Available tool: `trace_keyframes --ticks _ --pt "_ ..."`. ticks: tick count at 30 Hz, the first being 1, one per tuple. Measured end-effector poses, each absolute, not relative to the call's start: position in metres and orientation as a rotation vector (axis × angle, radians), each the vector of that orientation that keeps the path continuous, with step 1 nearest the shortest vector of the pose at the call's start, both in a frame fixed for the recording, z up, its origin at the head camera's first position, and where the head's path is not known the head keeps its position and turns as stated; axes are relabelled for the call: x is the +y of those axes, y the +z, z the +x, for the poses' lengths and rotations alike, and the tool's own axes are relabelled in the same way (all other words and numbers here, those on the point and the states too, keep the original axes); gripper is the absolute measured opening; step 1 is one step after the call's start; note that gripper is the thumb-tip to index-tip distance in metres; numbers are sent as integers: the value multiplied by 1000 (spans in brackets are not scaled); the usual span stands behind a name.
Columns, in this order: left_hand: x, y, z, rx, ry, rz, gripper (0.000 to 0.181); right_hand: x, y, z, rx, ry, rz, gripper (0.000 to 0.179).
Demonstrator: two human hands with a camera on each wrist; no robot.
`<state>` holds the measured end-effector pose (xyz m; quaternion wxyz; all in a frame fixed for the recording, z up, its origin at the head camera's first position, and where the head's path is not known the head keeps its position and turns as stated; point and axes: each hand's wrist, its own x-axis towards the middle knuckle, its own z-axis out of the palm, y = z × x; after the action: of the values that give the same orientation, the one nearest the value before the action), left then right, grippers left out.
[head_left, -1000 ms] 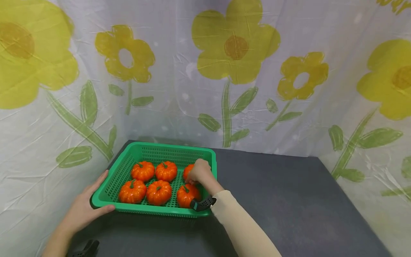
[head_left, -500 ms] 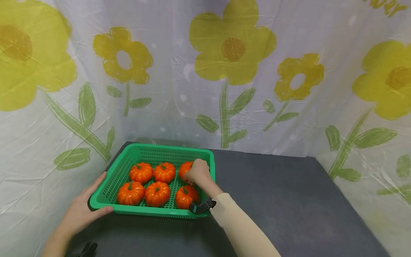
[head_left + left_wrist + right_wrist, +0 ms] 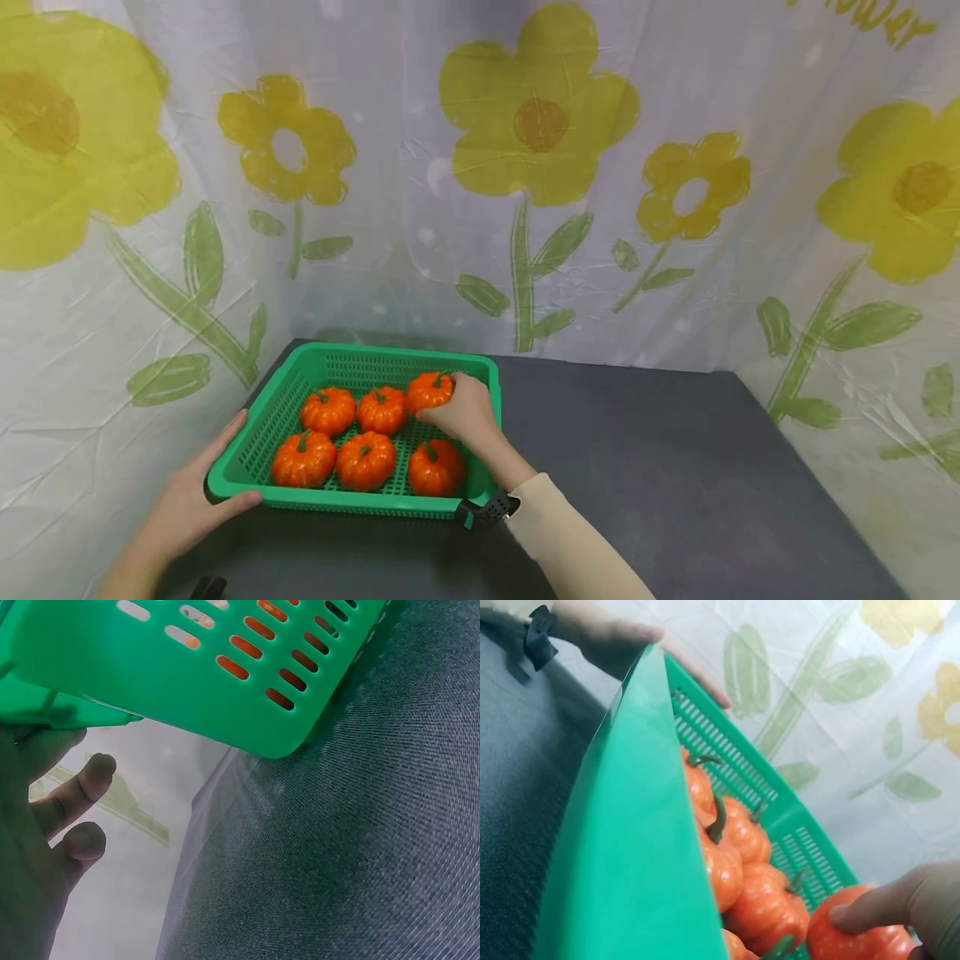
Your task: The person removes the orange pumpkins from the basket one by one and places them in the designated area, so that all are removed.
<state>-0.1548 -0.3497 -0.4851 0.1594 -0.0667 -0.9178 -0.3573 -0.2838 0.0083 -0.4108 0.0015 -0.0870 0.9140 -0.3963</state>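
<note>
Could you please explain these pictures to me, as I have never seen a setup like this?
Of course. There is no robot here, just a person's two bare hands. The wide picture comes from a camera on the head, looking forward and down; the two close ones come from a camera on each wrist. On the dark table sits a green basket. The left hand holds its near left corner, while the right hand grips a pumpkin at the far right. Five other pumpkins lie in the basket. Behind hangs a flower-patterned cloth.
</note>
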Motion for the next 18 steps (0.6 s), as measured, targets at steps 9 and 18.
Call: trace_keyframes --ticks 9,18 --pt "-351 -492 -156 -2598 -1036 -189 112 30 -405 -277 2748 -1479 -430 83" --pt "-352 -494 -156 -2578 -998 -206 111 57 -405 -274 2789 -1506 -572 76"
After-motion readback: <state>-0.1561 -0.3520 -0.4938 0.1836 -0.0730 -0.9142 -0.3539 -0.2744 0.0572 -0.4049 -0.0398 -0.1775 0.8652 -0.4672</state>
